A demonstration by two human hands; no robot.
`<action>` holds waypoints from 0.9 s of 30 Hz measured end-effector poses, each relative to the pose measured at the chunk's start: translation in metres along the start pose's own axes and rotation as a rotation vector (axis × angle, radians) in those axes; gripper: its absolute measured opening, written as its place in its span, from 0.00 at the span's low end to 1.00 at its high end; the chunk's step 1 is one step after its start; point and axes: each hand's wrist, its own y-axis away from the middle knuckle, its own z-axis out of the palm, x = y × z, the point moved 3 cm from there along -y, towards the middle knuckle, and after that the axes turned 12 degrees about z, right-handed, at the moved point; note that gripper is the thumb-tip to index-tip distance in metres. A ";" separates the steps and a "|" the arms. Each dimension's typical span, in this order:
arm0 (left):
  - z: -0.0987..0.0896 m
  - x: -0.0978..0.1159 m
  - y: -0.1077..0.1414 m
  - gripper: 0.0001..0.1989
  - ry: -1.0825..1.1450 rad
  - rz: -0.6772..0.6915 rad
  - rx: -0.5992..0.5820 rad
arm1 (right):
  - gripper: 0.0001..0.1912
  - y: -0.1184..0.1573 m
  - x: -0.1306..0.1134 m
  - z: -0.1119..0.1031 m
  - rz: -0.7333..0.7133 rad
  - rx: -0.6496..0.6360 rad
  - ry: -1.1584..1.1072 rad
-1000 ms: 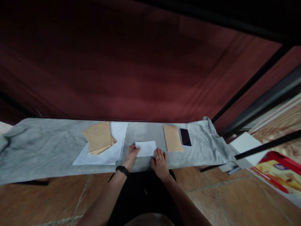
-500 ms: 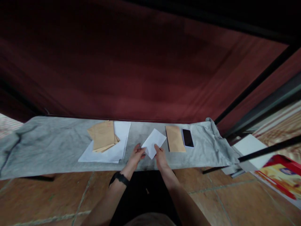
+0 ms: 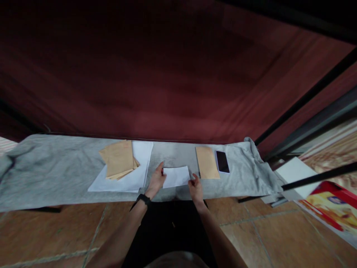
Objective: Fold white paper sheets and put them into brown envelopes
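Note:
A folded white paper (image 3: pixel 176 176) lies crosswise between my hands, low over the grey cloth. My left hand (image 3: pixel 157 180) grips its left edge, thumb and fingers on either side. At the right edge, my right hand (image 3: pixel 195 187) pinches the paper's lower corner. To the left, several brown envelopes (image 3: pixel 120 159) are fanned out on top of larger white sheets (image 3: pixel 142 163). A single brown envelope (image 3: pixel 207 163) rests on the cloth to the right, beside a dark-screened phone (image 3: pixel 222 162).
The narrow bench is covered by a wrinkled grey cloth (image 3: pixel 64 167). A dark red fabric wall (image 3: pixel 167 93) rises behind it, with a black bar at the right. A red and yellow box (image 3: pixel 331 208) and a white board (image 3: pixel 295 175) are at the far right.
The white paper has turned from a slanted position to lie level. My hands have moved to its two opposite ends. The view has shifted slightly.

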 end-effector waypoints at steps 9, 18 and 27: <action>0.010 0.004 0.014 0.30 -0.295 0.190 0.076 | 0.23 0.012 -0.001 0.000 -0.112 0.059 0.606; 0.057 0.012 0.054 0.29 -0.682 0.544 -0.101 | 0.23 0.014 -0.037 0.042 -0.488 -0.169 0.545; 0.059 0.002 0.058 0.31 -0.775 0.564 -0.128 | 0.24 0.011 -0.032 0.059 -0.576 -0.200 0.713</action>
